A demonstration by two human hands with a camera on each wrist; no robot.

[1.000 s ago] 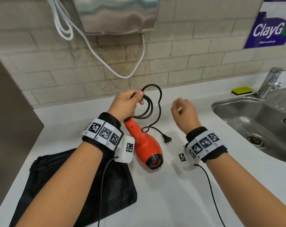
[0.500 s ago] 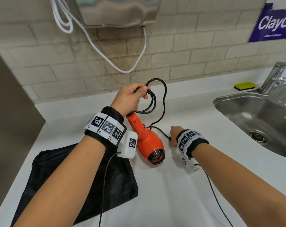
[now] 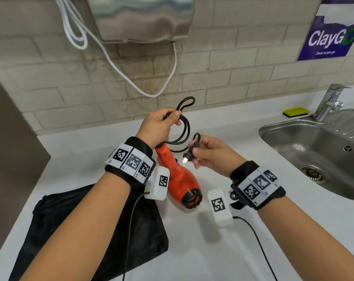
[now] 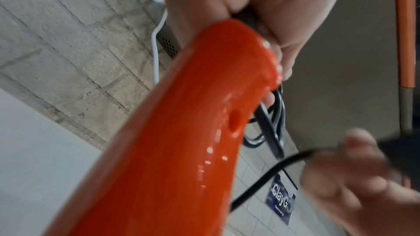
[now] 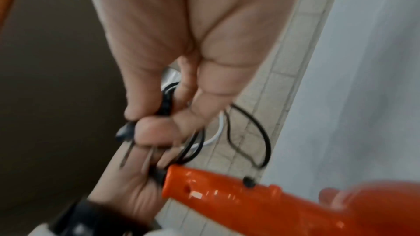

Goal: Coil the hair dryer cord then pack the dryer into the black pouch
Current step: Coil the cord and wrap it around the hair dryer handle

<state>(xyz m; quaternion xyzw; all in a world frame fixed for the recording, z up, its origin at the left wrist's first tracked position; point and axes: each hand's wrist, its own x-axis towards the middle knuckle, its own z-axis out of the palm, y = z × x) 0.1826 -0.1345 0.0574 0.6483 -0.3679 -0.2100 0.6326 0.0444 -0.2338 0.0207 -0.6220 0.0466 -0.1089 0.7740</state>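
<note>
Closest to me, the black pouch (image 3: 95, 226) lies flat on the white bench (image 3: 212, 250), mouth not visible. Just past it the orange hair dryer (image 3: 182, 179) hangs nozzle-down over the bench, tilted, its handle up in the left hand (image 3: 157, 126). That hand's fingers are curled tight round the handle end and a few loops of black cord (image 3: 184, 126). The right hand (image 3: 212, 157) sits beside it, fingers pinching the plug (image 5: 127, 132), prongs pointing down toward the dryer. Further back there's a steel sink (image 3: 313, 151).
</note>
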